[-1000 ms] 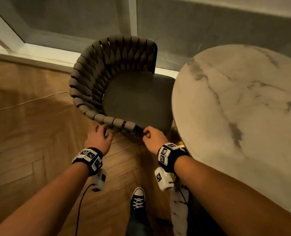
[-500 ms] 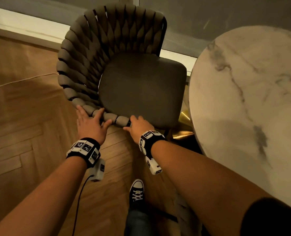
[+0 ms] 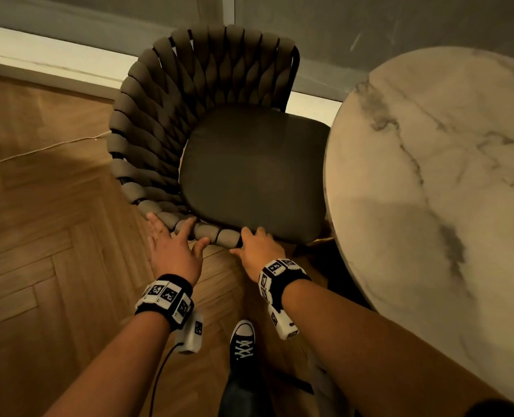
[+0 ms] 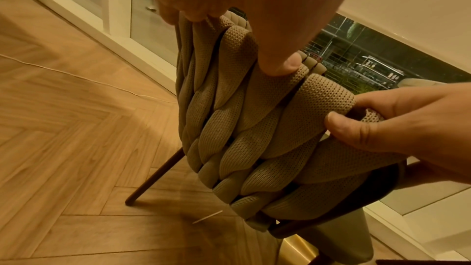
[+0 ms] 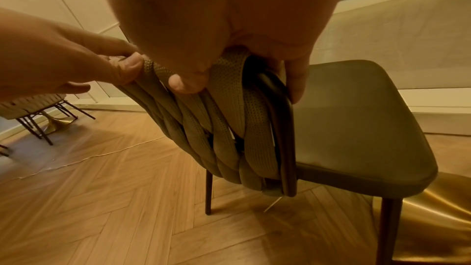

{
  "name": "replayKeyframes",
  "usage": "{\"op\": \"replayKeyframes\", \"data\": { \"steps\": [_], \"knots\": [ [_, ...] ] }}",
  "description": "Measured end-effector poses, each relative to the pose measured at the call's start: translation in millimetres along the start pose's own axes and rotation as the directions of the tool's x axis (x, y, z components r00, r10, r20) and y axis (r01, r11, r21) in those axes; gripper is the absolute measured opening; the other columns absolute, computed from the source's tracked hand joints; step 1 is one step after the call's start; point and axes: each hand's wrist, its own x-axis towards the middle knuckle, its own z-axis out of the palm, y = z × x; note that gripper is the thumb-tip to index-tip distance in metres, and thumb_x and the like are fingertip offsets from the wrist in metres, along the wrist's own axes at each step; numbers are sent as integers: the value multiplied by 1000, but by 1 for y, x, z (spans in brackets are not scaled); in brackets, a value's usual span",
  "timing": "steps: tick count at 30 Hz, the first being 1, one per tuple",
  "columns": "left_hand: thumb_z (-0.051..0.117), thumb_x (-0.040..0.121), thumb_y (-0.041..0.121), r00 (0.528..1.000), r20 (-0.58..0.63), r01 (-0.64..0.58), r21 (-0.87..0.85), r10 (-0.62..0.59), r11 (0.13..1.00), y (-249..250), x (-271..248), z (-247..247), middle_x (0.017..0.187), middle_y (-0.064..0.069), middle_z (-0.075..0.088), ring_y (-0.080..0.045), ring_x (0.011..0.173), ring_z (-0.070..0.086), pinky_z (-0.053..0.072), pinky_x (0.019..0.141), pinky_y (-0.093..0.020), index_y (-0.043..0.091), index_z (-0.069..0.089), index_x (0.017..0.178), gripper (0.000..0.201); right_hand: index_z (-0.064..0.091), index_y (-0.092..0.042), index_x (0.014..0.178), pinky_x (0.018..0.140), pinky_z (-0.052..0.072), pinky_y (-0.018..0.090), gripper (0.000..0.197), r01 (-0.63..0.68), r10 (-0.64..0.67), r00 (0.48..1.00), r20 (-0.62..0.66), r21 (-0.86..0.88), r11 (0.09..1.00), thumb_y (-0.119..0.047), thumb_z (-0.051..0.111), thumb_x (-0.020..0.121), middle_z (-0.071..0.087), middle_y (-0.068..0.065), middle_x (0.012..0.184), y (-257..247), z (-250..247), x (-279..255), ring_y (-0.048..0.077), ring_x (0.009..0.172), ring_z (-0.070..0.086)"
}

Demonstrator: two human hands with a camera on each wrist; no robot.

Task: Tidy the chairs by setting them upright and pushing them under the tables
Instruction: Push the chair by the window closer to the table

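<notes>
A herringbone wood floor (image 3: pixel 54 236) runs to a pale sill and glass wall at the far side. One chair (image 3: pixel 249 176) stands upright, its seat edge just under one round marble table (image 3: pixel 430 176) on the right. The left hand (image 3: pixel 174 251) and right hand (image 3: pixel 258 251) both grip the chair's woven near rim, fingers curled over it.

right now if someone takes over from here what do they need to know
Left hand: grips the chair back rim, fingers over the woven straps.
Right hand: grips the same rim at its end by the seat.
Chair: upright, legs on the floor, seat edge just under the table rim.
Done: chair set upright.
Left: push it further under; other chairs show in the right wrist view, state unclear.
</notes>
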Motion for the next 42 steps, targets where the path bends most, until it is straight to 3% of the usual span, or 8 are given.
{"op": "replayKeyframes", "data": {
  "steps": [5,16,25,42],
  "knots": [
    [55,91,56,1000,0,9,-44,-9,999,9,21,-3,165,-22,-15,-38,154,0,14,123,-53,39,46,143,55,42,-22,129,93,50,52,43,-32,33,999,-7,49,998,-49,52,96,45,16,130,-2,-15,15,37,119,47],
    [57,91,53,1000,9,-18,-48,18,999,34,59,-15,164,-26,-12,-42,153,1,15,123,-54,37,46,141,54,44,-19,127,96,49,57,43,-87,90,996,-15,107,990,-47,55,95,47,19,126,-5,-43,47,39,116,51],
    [55,91,56,998,47,-43,-42,45,998,28,55,-20,164,-24,-15,-41,153,0,10,123,-54,39,45,142,55,44,-18,126,94,51,54,42,-118,119,993,-4,116,986,-46,55,96,49,18,122,-11,-38,39,38,112,54],
    [56,91,56,997,48,-63,-16,64,998,24,37,-12,165,-21,-16,-38,154,2,11,122,-59,41,42,142,55,41,-20,132,96,49,55,45,-159,155,987,35,118,980,-46,53,97,45,19,132,-6,-26,21,39,121,50]
  ]
}}
